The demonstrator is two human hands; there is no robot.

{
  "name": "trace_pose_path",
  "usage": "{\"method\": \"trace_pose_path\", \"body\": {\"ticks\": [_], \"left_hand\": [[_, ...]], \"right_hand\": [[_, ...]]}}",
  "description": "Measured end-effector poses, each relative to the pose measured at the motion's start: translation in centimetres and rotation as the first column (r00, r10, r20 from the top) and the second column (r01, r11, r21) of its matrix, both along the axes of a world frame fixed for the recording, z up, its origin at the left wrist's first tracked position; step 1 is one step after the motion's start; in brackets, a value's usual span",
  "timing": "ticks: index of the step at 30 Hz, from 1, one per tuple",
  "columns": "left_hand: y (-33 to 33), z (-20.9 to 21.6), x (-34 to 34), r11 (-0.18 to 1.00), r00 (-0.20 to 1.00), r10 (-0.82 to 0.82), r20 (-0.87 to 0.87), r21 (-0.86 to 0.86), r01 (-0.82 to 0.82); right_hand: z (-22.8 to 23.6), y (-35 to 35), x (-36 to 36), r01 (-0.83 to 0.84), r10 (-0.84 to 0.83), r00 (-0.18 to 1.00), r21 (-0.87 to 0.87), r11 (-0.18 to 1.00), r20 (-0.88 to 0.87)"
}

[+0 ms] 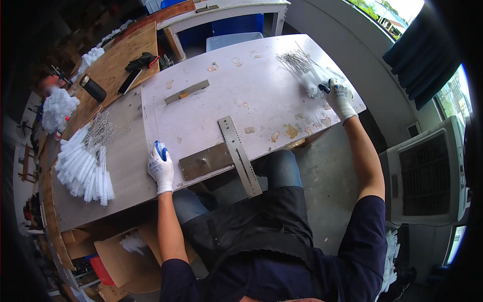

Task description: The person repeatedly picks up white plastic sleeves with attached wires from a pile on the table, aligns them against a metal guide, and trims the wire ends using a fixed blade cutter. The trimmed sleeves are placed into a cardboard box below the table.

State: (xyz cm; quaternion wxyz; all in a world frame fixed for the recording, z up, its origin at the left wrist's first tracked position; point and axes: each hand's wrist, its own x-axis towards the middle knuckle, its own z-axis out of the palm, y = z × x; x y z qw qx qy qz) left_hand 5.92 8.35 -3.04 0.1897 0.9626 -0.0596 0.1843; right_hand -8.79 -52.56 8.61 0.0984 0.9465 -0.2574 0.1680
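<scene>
My left hand [161,170], in a white glove with blue fingertips, is closed on a wire-handled brush at the table's front left. The brush's thin wire [155,118] points away from me; the fingers mostly hide its bristle end. At the far right my right hand [341,98], gloved alike, is by the bristle ends of a pile of wire-handled brushes [309,75]. Its fingertips are apart, with nothing visible between them. Between my hands, a slotted metal bar [237,153] lies across a flat metal plate [205,162] at the table's front edge.
A larger heap of white brushes [85,163] lies on the left. Farther back are a metal strip [187,92], a phone [130,81], a dark bottle [93,88] and black gloves [141,61]. An open cardboard box [118,261] stands below; an air cooler [425,173] stands right.
</scene>
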Motion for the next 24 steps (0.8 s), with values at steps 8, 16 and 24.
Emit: {"method": "trace_pose_path", "body": {"ticks": [8,16,24], "left_hand": [[0.0,-0.7,0.0,1.000,0.999,-0.015,0.052,-0.012,0.016],[-1.6,0.7,1.5,0.016,0.856,-0.449,-0.255,-0.961,-0.278],[-6.6,1.9,1.2,-0.344,0.779,-0.625,-0.046,-0.880,-0.328]], "right_hand": [[-0.8,2.4,-1.0,-0.134,0.194,0.888,-0.168,0.977,0.417],[-5.5,28.3,3.4,-0.710,0.507,0.705,0.478,0.517,0.496],[-6.2,38.7,8.8,-0.448,0.652,0.731,0.862,0.237,0.201]]}}
